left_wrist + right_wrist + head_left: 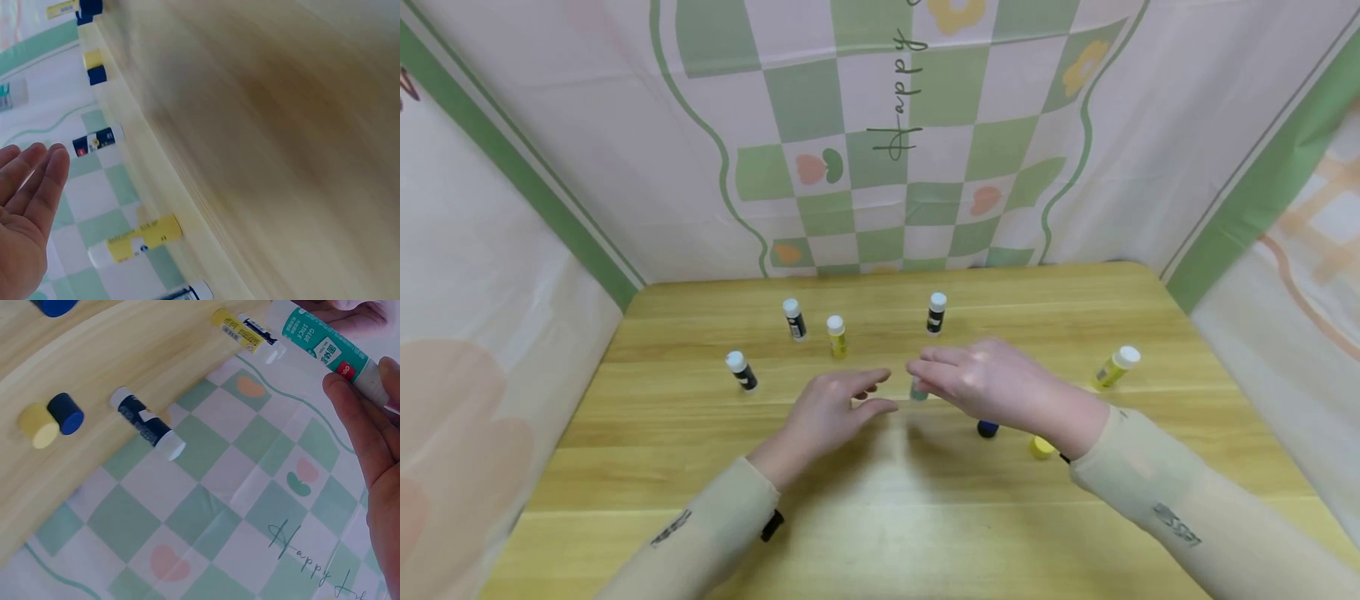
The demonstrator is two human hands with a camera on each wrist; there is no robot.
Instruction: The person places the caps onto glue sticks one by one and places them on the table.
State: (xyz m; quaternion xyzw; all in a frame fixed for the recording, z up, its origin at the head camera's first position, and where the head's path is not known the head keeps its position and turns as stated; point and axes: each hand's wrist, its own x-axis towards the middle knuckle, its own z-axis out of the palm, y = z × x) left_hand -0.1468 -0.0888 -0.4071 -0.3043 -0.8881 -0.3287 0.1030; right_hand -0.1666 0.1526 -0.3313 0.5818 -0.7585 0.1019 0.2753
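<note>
My right hand (981, 379) holds a teal glue stick (328, 344) with a whitish cap, gripping it at the cap end between thumb and fingers. In the head view only the lower end of this stick shows below the fingertips, close over the table. My left hand (831, 412) is held to the left of it, fingers and thumb apart and nothing between them. The left wrist view shows the straight fingers (40, 181) of that hand. A black glue stick (936, 314) with a white cap stands behind the right hand.
On the wooden table (880, 542), two black glue sticks (742, 372) (794, 321) and a yellow one (837, 337) stand at left. Another yellow glue stick (1117, 367) is at right. A short blue cylinder (988, 428) and a yellow one (1041, 447) lie near the right forearm. A patterned cloth (880, 200) hangs behind.
</note>
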